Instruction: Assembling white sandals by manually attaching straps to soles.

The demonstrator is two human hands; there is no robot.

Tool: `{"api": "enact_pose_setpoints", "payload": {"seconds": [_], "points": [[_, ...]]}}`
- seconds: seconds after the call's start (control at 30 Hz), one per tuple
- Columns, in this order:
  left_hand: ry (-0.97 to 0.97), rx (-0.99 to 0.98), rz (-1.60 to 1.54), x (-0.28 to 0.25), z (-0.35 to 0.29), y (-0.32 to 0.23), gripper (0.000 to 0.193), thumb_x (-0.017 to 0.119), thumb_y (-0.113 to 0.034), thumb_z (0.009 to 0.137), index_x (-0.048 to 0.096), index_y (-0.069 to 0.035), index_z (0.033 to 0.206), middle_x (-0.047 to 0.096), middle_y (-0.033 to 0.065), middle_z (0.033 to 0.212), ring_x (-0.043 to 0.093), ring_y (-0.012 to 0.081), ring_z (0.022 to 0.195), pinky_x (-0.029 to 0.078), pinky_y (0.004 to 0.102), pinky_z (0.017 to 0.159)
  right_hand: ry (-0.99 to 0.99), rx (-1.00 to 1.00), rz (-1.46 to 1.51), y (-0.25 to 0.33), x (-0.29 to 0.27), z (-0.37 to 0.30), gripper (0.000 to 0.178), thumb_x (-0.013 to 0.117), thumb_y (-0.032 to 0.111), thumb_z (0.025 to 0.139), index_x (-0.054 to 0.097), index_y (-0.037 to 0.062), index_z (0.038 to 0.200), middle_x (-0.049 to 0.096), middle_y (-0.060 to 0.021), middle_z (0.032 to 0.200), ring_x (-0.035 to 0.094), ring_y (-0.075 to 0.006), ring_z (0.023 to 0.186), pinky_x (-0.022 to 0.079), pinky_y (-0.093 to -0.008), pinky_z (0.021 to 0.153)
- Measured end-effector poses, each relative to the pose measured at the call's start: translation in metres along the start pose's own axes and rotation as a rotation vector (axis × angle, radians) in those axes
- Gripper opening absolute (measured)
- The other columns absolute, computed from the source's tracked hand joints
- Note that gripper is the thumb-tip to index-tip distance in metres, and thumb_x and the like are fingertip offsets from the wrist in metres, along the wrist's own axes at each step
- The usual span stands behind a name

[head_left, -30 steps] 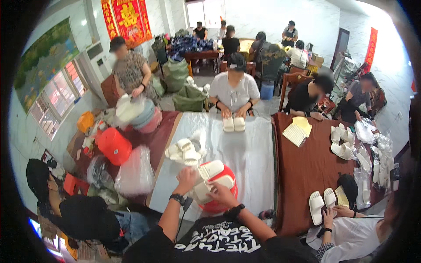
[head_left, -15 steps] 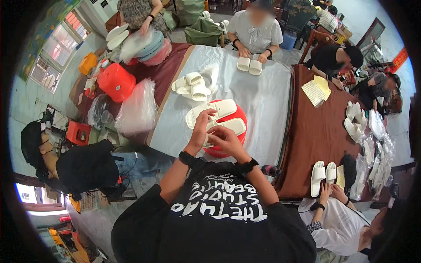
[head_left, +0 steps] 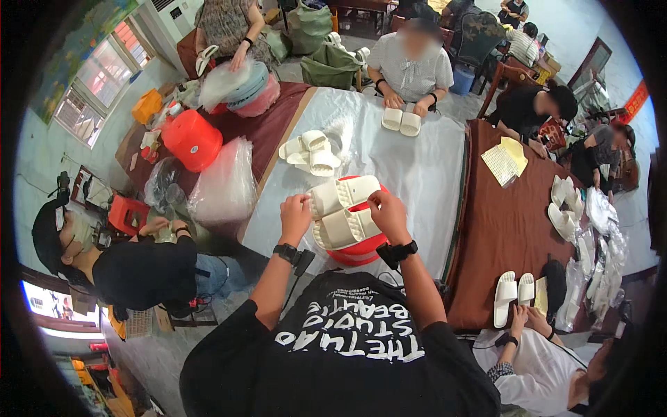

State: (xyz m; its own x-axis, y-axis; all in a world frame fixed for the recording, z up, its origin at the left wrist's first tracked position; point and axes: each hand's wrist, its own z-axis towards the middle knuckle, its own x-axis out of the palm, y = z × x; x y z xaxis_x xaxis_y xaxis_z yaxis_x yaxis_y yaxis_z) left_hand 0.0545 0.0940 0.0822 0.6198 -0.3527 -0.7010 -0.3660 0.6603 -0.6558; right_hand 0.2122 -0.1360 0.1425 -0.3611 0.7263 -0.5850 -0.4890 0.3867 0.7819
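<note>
Both hands on the white slippers!
Left hand (head_left: 297,210) grips one slipper (head_left: 335,196), right hand (head_left: 388,212) clasps the other slipper (head_left: 345,228), over a red stool (head_left: 358,251) by the bench (head_left: 417,167).

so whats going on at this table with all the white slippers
A person in a black printed shirt holds a pair of white slide sandals over a red stool, left hand at the pair's left end, right hand at its right. The stool stands on a white-covered table, where more white sandals lie further back. Across the table another person handles a pair, and one at the lower right handles another pair on a dark red table.
</note>
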Motion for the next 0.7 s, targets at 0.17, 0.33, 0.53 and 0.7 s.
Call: {"api": "enact_pose_setpoints", "payload": {"seconds": [0.17,0.33,0.53,0.7], "points": [[0.163,-0.055,0.156,0.020,-0.003,0.005,0.030,0.072,-0.019,0.080,0.073,-0.018,0.110,0.067,0.0097,0.097,0.058,0.0366,0.102,0.047,0.0476,0.090,0.041,-0.126,-0.227,-0.020,0.021,0.015,0.013,0.063,0.014,0.084,0.074,0.0102,0.090,0.071,-0.0146,0.082,0.069,-0.0359,0.078,0.054,-0.0469,0.069],[0.158,-0.123,0.057,0.030,-0.009,0.020,0.032,0.075,-0.025,0.078,0.076,-0.026,0.110,0.066,0.0078,0.104,0.058,0.0376,0.102,0.048,0.0496,0.091,0.252,-0.069,-0.122,-0.016,0.051,0.022,0.014,0.069,0.019,0.079,0.078,0.0111,0.085,0.074,-0.0127,0.083,0.071,-0.0326,0.078,0.055,-0.0442,0.070],[0.141,-0.092,-0.003,0.028,-0.008,0.026,0.022,0.076,-0.028,0.079,0.079,-0.023,0.100,0.070,0.0046,0.106,0.059,0.0352,0.104,0.048,0.0505,0.089,0.324,-0.040,-0.001,-0.020,0.058,0.040,0.015,0.072,0.020,0.076,0.080,0.0123,0.087,0.075,-0.0119,0.083,0.073,-0.0304,0.077,0.057,-0.0416,0.072],[0.090,-0.048,0.057,0.027,-0.006,0.010,0.013,0.075,-0.025,0.080,0.077,-0.017,0.091,0.071,0.0026,0.104,0.058,0.0339,0.105,0.046,0.0513,0.086,0.392,-0.052,0.029,-0.027,0.049,0.043,0.018,0.074,0.019,0.082,0.078,0.0057,0.094,0.076,-0.0132,0.086,0.074,-0.0259,0.077,0.056,-0.0356,0.070]]}}
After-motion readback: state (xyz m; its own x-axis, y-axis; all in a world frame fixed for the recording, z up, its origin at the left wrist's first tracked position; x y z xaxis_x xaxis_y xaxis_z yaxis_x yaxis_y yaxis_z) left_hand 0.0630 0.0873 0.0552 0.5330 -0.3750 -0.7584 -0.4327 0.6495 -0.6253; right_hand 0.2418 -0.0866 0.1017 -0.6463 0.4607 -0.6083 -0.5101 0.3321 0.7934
